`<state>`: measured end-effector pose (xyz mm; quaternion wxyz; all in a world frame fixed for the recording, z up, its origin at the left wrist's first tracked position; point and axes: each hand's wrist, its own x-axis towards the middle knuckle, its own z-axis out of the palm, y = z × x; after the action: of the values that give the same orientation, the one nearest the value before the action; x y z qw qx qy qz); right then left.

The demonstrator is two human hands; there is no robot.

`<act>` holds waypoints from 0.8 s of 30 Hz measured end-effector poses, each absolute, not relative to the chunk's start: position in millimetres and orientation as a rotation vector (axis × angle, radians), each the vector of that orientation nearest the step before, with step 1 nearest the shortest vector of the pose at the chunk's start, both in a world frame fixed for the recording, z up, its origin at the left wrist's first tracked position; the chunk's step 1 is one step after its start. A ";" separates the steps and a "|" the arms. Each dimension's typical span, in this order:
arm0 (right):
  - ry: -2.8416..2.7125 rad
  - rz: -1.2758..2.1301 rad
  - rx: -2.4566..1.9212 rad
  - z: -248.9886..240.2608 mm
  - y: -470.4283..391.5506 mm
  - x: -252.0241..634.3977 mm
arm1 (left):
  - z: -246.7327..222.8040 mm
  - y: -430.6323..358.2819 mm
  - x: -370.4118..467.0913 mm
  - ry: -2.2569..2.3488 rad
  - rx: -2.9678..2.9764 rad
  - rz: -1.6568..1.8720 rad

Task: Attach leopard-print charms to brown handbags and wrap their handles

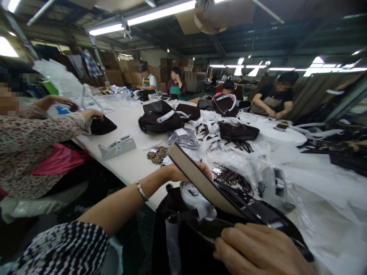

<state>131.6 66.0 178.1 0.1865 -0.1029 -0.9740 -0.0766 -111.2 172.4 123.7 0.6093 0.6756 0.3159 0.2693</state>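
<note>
A large black bag (197,244) stands open in front of me at the table's edge. My right hand (258,248) is closed on the near rim of its opening. A roll of white wrapping (193,194) lies in the mouth of the bag. From the far side rises a long flap or strap with a beige face (197,175). My left hand (185,172), with a silver bracelet at the wrist, reaches behind this beige piece, which hides most of its fingers. Close to those fingers is a pile of small dark metal fittings (232,178).
A grey tape dispenser (119,147) and bronze-coloured round pieces (157,154) lie on the white table (129,162). More black bags (162,116) and clear plastic sheets (323,217) cover other parts. At left, a co-worker's hand (93,114) touches a small black bag. Several people sit farther back.
</note>
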 end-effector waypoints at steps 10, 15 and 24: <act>-2.708 0.095 -0.775 151.0 84.3 141.2 | 116.7 147.2 -175.5 0.783 0.918 1.346; -2.515 0.151 -1.208 127.9 103.1 138.4 | 98.5 123.9 -181.4 0.883 0.808 1.683; -2.533 0.132 -1.165 117.1 123.2 128.0 | 69.8 83.8 -177.7 1.077 0.738 2.007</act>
<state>128.0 123.2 117.1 0.1743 -0.4110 -0.8936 0.0466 -177.7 83.8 69.8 0.3649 0.2870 0.4189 0.7804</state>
